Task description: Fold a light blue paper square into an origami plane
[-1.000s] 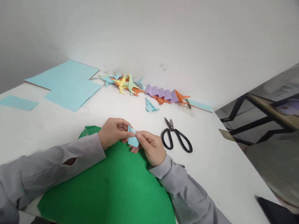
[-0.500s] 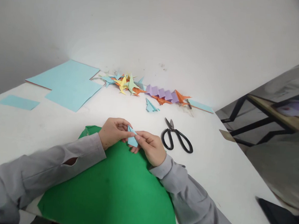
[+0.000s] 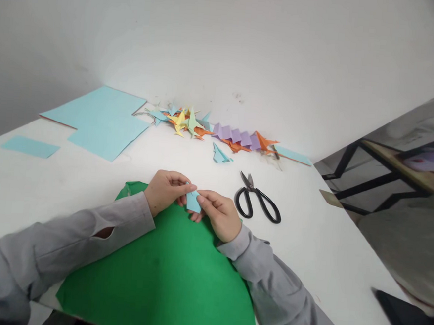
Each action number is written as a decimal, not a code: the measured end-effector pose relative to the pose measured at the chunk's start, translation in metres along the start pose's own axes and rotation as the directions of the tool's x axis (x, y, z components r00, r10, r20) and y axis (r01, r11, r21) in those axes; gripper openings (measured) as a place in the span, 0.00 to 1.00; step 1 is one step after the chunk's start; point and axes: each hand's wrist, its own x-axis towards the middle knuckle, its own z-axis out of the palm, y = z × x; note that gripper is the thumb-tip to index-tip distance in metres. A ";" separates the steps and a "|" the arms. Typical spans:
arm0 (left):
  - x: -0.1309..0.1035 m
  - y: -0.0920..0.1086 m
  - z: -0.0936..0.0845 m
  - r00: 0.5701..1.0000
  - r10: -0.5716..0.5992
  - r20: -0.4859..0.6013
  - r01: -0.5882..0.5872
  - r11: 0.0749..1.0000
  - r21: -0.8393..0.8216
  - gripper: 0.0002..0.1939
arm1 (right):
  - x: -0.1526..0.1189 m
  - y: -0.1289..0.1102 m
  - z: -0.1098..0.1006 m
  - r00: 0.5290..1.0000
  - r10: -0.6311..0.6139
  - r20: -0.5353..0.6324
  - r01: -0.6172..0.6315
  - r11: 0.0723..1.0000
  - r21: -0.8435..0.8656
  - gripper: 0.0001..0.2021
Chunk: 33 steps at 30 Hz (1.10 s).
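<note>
A small folded piece of light blue paper (image 3: 193,202) is held between both hands over the green mat. My left hand (image 3: 166,191) pinches its upper end, with the thumb across the top. My right hand (image 3: 221,214) grips the right edge between thumb and fingers. Some fingertips are hidden behind the paper. Beneath my forearms lies the green mat (image 3: 164,277) at the table's front. Black-handled scissors (image 3: 250,192) rest with blades parted to the right of my right hand. A folded blue paper piece (image 3: 221,154) lies beyond my hands.
Large blue sheets (image 3: 104,120) and a small blue rectangle (image 3: 30,146) lie at the left. Colourful folded paper shapes (image 3: 190,123) and a purple pleated strip (image 3: 237,135) line the wall. A dark flat object (image 3: 410,319) is at the lower right.
My left thumb has moved up and right along the paper, now covering much of its pointed top. My right hand keeps its hold. The whole view has shifted slightly.
</note>
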 end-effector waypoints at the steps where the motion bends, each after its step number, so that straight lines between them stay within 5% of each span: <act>1: 0.000 0.000 0.000 1.000 -0.001 0.000 0.001 1.000 0.003 0.10 | 0.000 0.000 0.000 1.000 -0.002 0.001 0.002 1.000 -0.002 0.16; 33: -0.002 0.000 -0.001 1.000 0.001 0.027 0.000 1.000 -0.018 0.09 | -0.001 -0.001 -0.001 0.999 0.038 0.008 -0.038 0.999 0.033 0.14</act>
